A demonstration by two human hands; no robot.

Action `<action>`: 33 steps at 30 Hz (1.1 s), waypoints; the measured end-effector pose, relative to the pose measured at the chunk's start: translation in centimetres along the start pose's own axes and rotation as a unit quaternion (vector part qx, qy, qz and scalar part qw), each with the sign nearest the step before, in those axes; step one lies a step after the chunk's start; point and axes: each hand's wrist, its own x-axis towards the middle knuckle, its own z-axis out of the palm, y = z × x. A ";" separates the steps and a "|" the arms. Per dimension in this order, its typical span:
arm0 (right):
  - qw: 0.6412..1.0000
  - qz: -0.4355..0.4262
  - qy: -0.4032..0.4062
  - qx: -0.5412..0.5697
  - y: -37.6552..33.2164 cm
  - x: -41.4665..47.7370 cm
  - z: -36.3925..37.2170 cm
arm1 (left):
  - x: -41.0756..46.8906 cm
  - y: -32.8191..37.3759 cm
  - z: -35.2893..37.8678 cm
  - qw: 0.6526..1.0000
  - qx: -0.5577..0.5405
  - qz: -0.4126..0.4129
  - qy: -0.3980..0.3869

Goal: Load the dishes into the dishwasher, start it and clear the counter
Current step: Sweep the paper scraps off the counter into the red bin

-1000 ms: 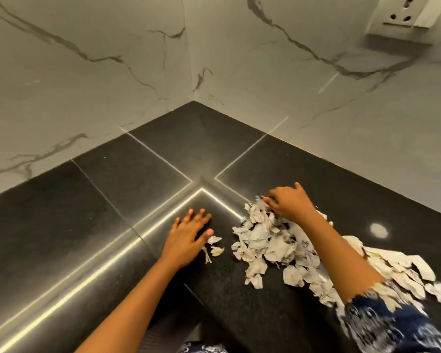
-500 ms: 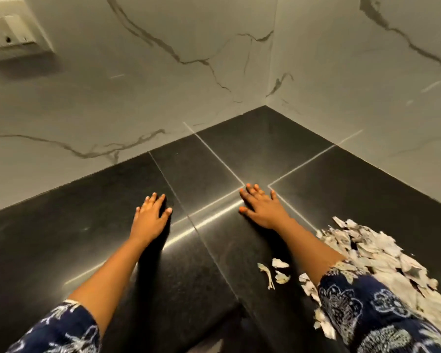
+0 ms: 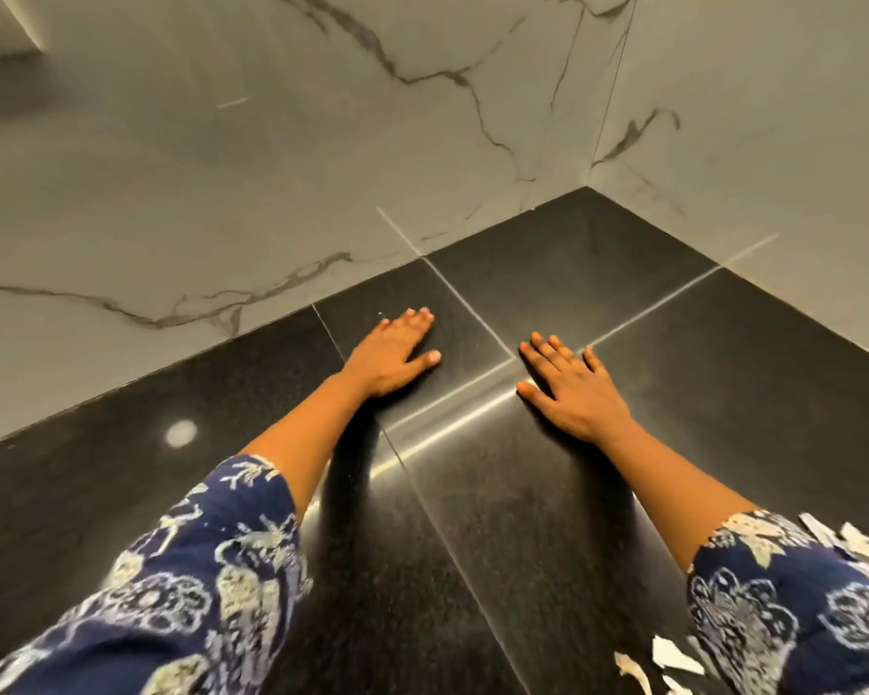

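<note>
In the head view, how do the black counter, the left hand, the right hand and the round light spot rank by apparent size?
1. black counter, by far largest.
2. left hand and right hand, too alike to rank.
3. round light spot, smallest.

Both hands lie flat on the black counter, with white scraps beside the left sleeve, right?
No. In the head view the white scraps lie beside the right sleeve, not the left. The left hand and right hand do lie flat on the black counter.
</note>
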 end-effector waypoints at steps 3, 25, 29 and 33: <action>0.999 0.006 0.002 0.035 0.2 0.2 -0.1 | -1.6 -0.6 -0.3 0.984 -0.106 0.131 -0.052; 0.978 -0.012 -0.103 0.181 -1.4 -15.6 -2.6 | -15.1 10.4 6.3 0.991 0.008 -0.111 0.079; 0.992 -0.038 -0.095 0.078 -1.8 -25.0 -1.8 | -20.2 17.3 9.0 0.990 -0.026 -0.112 0.077; 0.998 -0.042 -0.027 -0.024 0.0 -31.4 -0.9 | -23.1 25.7 11.3 0.993 -0.042 -0.090 0.065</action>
